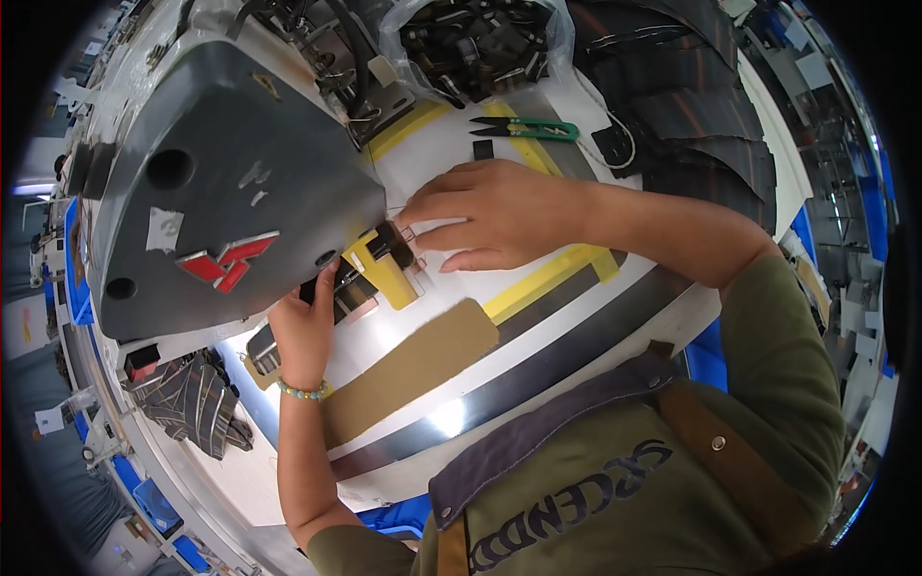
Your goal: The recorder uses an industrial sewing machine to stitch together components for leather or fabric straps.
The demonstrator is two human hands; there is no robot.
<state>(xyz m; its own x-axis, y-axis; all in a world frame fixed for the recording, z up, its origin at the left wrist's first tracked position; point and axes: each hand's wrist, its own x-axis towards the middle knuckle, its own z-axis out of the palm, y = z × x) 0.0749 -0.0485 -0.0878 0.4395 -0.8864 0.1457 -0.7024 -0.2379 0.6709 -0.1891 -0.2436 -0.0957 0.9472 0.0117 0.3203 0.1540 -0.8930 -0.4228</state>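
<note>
Olive apron bib (615,499) nearest | left hand (305,331) curled under grey sewing-machine head (221,192), what it grips hidden | right hand (495,213) fingertips pinching small black strap piece with clip (394,240) beside needle area | risk: fingers near needle, piece may slip askew | white table (451,144) with yellow tape; green snips (528,128) far; workshop benches around.
</note>
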